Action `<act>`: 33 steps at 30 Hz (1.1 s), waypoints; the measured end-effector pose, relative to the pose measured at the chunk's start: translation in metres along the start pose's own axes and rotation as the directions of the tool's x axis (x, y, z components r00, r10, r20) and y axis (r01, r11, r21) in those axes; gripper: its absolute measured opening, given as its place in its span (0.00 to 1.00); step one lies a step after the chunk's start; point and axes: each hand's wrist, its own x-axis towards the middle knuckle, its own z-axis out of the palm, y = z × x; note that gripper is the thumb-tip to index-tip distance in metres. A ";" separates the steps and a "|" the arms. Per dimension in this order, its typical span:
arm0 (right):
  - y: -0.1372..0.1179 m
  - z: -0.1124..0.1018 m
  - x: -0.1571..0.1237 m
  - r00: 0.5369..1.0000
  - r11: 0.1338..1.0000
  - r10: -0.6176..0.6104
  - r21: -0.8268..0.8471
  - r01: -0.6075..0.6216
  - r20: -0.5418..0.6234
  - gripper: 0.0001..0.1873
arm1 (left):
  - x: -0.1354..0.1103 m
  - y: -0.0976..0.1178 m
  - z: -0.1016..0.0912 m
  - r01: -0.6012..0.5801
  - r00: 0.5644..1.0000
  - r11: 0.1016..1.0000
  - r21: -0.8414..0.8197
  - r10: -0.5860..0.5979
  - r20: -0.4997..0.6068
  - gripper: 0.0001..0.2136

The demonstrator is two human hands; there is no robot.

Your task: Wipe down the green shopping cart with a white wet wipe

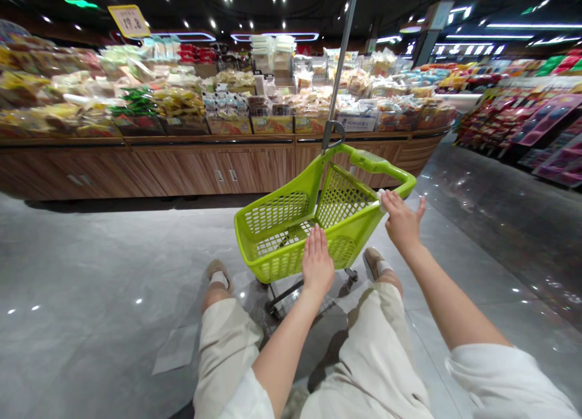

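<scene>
A lime-green plastic shopping cart (282, 258) stands right in front of me, its perforated basket bare except for a dark patch on the bottom that I cannot make out. My left hand (318, 264) lies flat along the basket's near side, fingers straight and together. At the cart's rear corner, just below the green handle (400, 175), is my right hand (402, 222). Its fingers reach forward onto the rim and its thumb sticks out to the side. A small white bit (381, 193) shows at those fingertips; what it is cannot be made out.
Behind the cart runs a wood-panelled display counter (182, 170) heaped with packaged snacks. A grey pole (342, 61) rises beside the cart's handle. More shelves of packages (531, 122) stand at right. A price sign (128, 21) hangs at upper left. My legs straddle the cart's near side.
</scene>
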 end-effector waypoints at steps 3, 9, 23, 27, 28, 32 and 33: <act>-0.047 0.012 -0.021 0.999 0.998 -0.036 0.056 0.035 0.021 0.42 | 0.000 0.003 0.001 0.013 1.000 1.000 -0.006 -0.013 -0.006 0.39; -0.123 0.018 -0.056 0.925 0.923 -0.359 0.189 0.334 0.120 0.36 | 0.000 0.000 0.000 0.021 1.000 1.000 0.021 -0.021 0.003 0.36; -0.091 0.016 -0.035 0.986 0.989 -0.137 0.059 0.132 0.089 0.34 | 0.001 0.005 0.003 0.018 1.000 1.000 -0.006 -0.018 -0.004 0.38; -0.118 0.021 -0.054 0.910 0.918 -0.382 0.185 0.352 0.160 0.35 | 0.000 0.002 0.003 0.019 1.000 1.000 0.015 -0.019 0.002 0.37; -0.107 0.019 -0.050 0.902 0.911 -0.398 0.187 0.368 0.164 0.36 | 0.000 0.001 0.002 0.015 1.000 1.000 0.021 -0.015 0.004 0.37; -0.026 0.005 -0.012 0.968 0.972 -0.233 0.056 0.228 0.092 0.36 | 0.000 -0.001 -0.002 -0.006 1.000 1.000 0.025 0.006 0.014 0.38; -0.009 0.002 -0.003 0.984 0.987 -0.163 0.020 0.162 0.066 0.36 | 0.001 -0.001 -0.003 -0.009 1.000 1.000 0.023 0.009 0.015 0.38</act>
